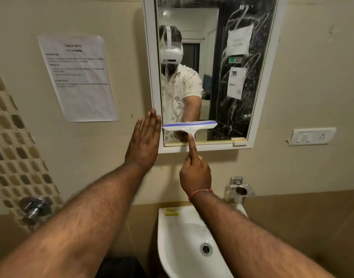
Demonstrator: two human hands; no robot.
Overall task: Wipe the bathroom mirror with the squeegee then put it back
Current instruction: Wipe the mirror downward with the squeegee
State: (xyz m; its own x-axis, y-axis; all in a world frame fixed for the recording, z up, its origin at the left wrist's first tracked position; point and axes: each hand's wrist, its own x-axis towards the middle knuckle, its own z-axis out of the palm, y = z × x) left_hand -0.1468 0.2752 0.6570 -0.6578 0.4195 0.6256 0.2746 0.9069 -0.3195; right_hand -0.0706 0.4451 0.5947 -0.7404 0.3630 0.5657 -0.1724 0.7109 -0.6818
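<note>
The white-framed mirror [252,81] hangs above the sink. Its left half looks wiped, while the right half carries white smears. A white squeegee [189,126] with a blue blade lies flat against the lower left of the glass. My right hand [194,169] grips its handle from below, index finger stretched up along the stem. My left hand [145,140] is flat with straight fingers, pressing on the mirror frame's left edge beside the squeegee's end.
A white sink [178,233] sits directly below, with a chrome holder [241,190] on the wall to its right. A printed paper sheet [80,77] is taped left of the mirror. A switch plate [312,136] is at right and a chrome tap [35,208] at lower left.
</note>
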